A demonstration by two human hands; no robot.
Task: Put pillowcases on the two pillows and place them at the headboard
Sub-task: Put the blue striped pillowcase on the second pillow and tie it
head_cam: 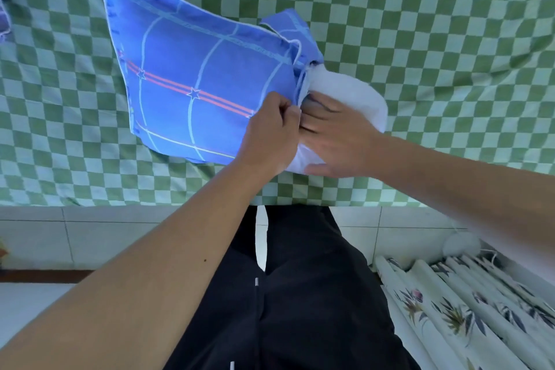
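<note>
Blue pillowcase (192, 75): bright blue cloth, pale grid lines, a red double stripe with small stars running across it, pale piping along the hem. It is lying on the green-and-white checked bedsheet (420, 24), near the bed's close edge, its open mouth turned toward your hands.

White pillow (354, 93): it is sitting partly inside the case; the bare end is bulging out of the mouth on the right, the rest is hidden under the blue cloth (how far in, you cannot tell).

Your left hand (270, 132) is gripping the hem of the case at the mouth, fingers curled tight round the cloth. Your right hand (336, 135) is lying on the exposed pillow end, fingers stretched toward the opening and their tips disappearing under the hem; thumb is spread along the lower edge of the pillow.

At the far left frame edge, a sliver of second blue cloth (4, 24) is showing on the sheet. A floral curtain (450, 309) is hanging at lower right, beside your dark trousers (300, 294).
</note>
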